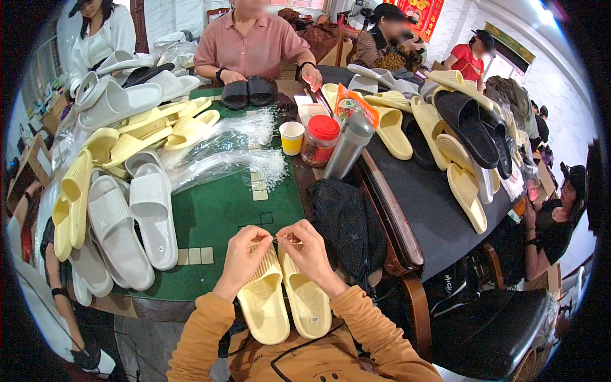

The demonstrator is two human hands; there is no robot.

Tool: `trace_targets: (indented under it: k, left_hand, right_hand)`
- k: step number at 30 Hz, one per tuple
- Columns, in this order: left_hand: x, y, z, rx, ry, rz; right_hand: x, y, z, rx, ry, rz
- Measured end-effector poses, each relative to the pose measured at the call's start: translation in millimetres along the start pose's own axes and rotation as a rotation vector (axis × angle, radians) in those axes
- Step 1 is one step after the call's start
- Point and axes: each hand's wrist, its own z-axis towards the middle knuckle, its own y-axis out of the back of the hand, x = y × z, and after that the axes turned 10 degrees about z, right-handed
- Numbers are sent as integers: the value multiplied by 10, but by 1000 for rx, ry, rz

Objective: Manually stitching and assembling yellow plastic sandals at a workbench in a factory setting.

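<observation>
Two pale yellow slide slippers, the left one (262, 307) and the right one (308, 298), lie side by side at the near table edge, heels toward me. Over their toe ends, my left hand (245, 258) and my right hand (309, 250) meet with fingertips pinched together. Between the fingertips is something thin and small that I cannot make out. The straps of the slippers are partly hidden behind my hands. Beyond them, bundles of thin clear plastic strands (219, 167) rest on the green mat (223, 219).
Grey slippers (153, 213) and yellow slippers (79, 191) are heaped at left. A black mesh bag (347, 223), steel flask (350, 146), red-lidded jar (323, 137) and paper cup (291, 138) stand right of the mat. Across sits a person with black slippers (248, 92). More slippers (468, 197) lie right.
</observation>
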Motion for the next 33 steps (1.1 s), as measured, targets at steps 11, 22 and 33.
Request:
trace_targets:
  k: [11,22,33]
  left_hand:
    - [-6,6,1,28,-3,14]
    - [-22,6,-2,25,-17,26]
    - [-21,-6,-1,-5,1,-10]
  right_hand:
    - [-15,-8,7,50,-9,54]
    - [-17,-21,8,26,38,49]
    - [-19,-26,2,41,11,56]
